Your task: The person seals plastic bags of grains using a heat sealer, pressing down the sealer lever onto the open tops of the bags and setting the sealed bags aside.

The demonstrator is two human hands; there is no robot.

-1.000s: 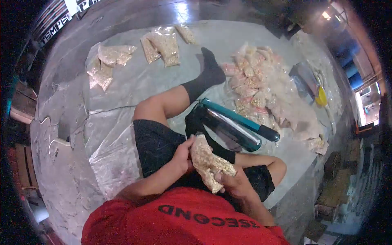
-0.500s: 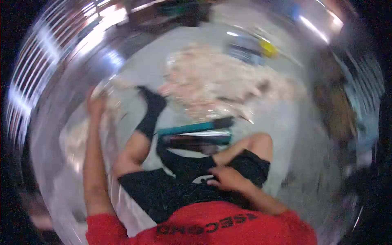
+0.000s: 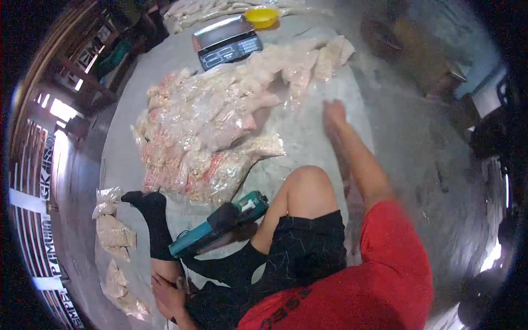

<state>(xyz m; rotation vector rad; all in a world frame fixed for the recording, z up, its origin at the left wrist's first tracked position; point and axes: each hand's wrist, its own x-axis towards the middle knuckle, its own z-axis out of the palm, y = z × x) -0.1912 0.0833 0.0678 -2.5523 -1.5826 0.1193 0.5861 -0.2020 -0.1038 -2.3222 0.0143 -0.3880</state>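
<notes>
My left hand (image 3: 168, 295) lies with its fingers spread on my bent lower leg, holding nothing. My right hand (image 3: 334, 113) is stretched out over the pale mat (image 3: 308, 129), with its fingers apart and nothing visible in them. Nearest to it are clear plastic bags of pale pieces (image 3: 325, 63), just beyond and to its left. A large pile of similar bags (image 3: 203, 115), some with red print, covers the middle of the mat. A teal bar-shaped sealer (image 3: 206, 230) lies between my legs.
A digital scale (image 3: 228, 47) stands behind the pile, with a yellow bowl (image 3: 262, 18) beside it. More filled bags (image 3: 115, 231) lie in a row at the left, and others (image 3: 220, 12) at the far edge. A slatted barrier with lettering (image 3: 36, 220) runs along the left.
My view has swung, and blur has lessened. My left hand has come back from the left-side bags to my leg. My right hand has moved from my lap out over the mat.
</notes>
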